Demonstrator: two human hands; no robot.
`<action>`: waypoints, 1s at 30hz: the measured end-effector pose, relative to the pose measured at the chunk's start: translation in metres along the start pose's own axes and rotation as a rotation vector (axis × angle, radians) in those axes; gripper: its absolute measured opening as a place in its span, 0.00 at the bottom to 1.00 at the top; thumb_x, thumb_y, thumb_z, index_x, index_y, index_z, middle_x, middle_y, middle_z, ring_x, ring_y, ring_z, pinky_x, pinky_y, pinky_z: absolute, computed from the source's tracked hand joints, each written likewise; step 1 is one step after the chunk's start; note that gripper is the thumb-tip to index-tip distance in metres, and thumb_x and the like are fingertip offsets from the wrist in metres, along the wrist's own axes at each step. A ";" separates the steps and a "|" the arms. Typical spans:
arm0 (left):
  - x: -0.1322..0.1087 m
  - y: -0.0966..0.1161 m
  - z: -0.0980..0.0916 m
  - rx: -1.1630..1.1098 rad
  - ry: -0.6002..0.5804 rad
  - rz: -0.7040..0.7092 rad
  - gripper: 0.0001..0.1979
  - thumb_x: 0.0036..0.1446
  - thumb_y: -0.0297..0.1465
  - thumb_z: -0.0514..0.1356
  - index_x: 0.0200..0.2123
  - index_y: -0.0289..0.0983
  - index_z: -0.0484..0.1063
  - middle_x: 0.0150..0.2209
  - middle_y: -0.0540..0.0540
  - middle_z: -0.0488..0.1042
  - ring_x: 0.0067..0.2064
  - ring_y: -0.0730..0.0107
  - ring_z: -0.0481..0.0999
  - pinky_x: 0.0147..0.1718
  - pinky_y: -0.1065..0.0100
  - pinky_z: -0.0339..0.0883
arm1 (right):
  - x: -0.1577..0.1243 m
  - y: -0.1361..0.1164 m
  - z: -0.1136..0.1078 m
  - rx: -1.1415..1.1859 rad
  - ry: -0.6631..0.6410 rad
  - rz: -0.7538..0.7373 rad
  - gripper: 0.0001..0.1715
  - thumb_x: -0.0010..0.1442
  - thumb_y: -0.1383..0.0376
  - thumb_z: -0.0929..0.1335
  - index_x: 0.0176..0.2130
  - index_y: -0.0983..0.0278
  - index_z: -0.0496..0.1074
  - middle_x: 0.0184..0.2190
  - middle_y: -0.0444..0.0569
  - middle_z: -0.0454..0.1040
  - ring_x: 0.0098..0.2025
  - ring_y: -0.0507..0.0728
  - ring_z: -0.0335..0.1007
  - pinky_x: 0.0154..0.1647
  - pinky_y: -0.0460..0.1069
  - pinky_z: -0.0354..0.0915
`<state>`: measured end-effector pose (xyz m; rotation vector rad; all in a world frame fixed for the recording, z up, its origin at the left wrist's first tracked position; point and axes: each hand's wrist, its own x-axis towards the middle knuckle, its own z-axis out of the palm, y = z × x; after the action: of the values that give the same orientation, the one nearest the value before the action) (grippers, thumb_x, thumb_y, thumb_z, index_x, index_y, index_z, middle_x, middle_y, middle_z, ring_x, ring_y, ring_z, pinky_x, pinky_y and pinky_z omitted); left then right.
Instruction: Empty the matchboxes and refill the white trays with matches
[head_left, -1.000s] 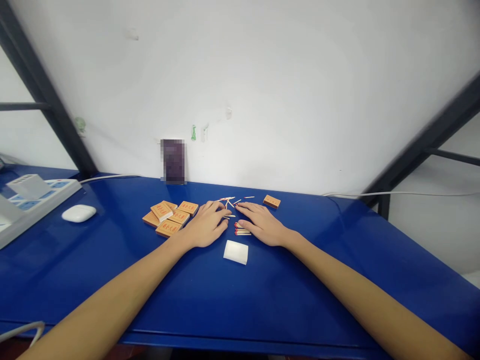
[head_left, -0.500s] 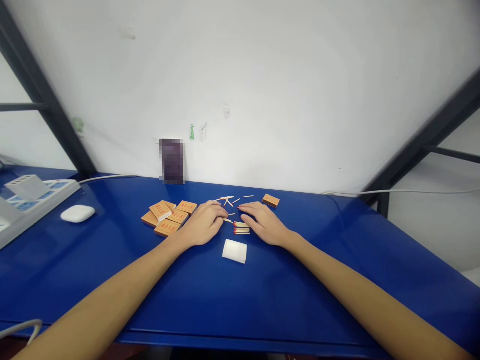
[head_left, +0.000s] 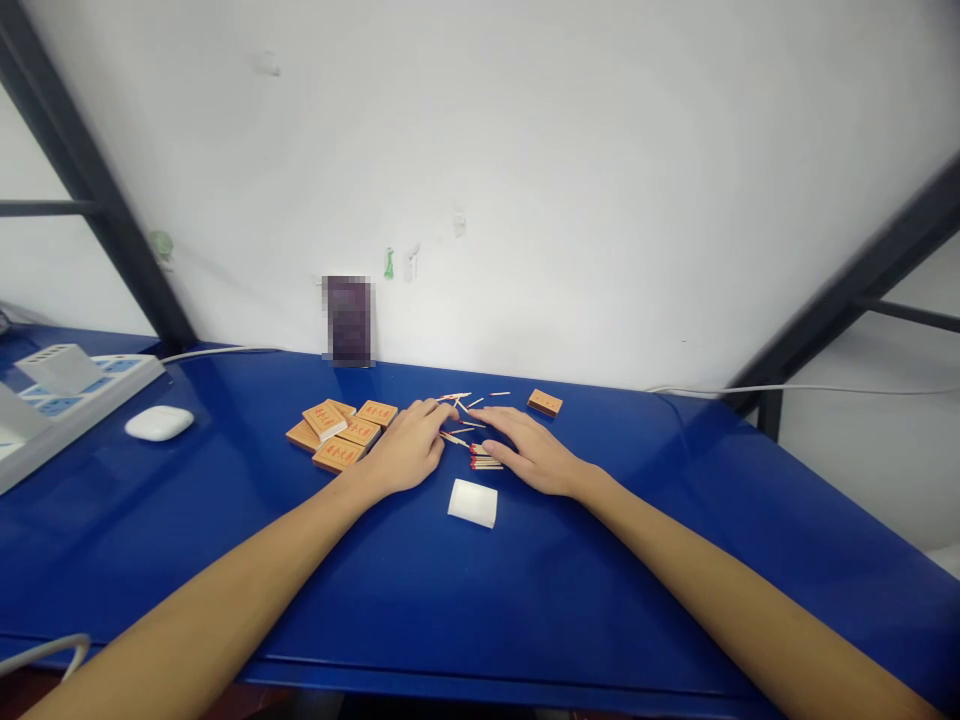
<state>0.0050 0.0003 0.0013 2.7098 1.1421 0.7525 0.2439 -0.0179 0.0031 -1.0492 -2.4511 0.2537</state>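
Both sets of fingers lie flat and loose on the bench (head_left: 600, 560), clamped on nothing I can see. The left fingers (head_left: 439, 412) have stretched out of their half-curl to touch the loose matches (head_left: 463, 402) on the far side, and the right fingers (head_left: 487, 416) have slid left to meet them. The bundle (head_left: 485, 461) of red-tipped matches has not moved, lying just beside the right hand (head_left: 534, 455), with the white tray (head_left: 472, 503) nearer and the matchboxes (head_left: 341, 432) left of the left hand (head_left: 405, 455).
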 end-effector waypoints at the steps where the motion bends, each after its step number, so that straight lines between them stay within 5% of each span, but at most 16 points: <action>1: 0.000 -0.001 0.001 -0.016 -0.003 0.009 0.17 0.58 0.20 0.49 0.49 0.37 0.67 0.47 0.42 0.71 0.48 0.58 0.69 0.50 0.55 0.65 | -0.001 0.000 0.000 0.011 0.020 0.011 0.28 0.71 0.54 0.58 0.66 0.59 0.59 0.62 0.53 0.67 0.64 0.63 0.61 0.63 0.63 0.59; 18: 0.011 0.001 0.004 -0.242 0.004 0.030 0.15 0.55 0.18 0.53 0.44 0.37 0.70 0.33 0.49 0.74 0.35 0.69 0.73 0.39 0.66 0.69 | 0.000 0.000 0.001 -0.010 0.002 -0.020 0.23 0.67 0.63 0.62 0.60 0.61 0.66 0.56 0.54 0.72 0.58 0.63 0.65 0.58 0.62 0.63; 30: 0.015 0.007 0.013 -0.201 0.136 0.029 0.18 0.56 0.17 0.51 0.47 0.37 0.70 0.41 0.45 0.74 0.41 0.66 0.75 0.44 0.63 0.70 | 0.000 -0.003 0.001 0.004 0.114 -0.006 0.21 0.59 0.70 0.63 0.51 0.62 0.71 0.47 0.52 0.77 0.50 0.61 0.70 0.53 0.58 0.67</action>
<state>0.0243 0.0066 -0.0018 2.5474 0.9937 1.0110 0.2416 -0.0201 0.0033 -1.0255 -2.3507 0.1920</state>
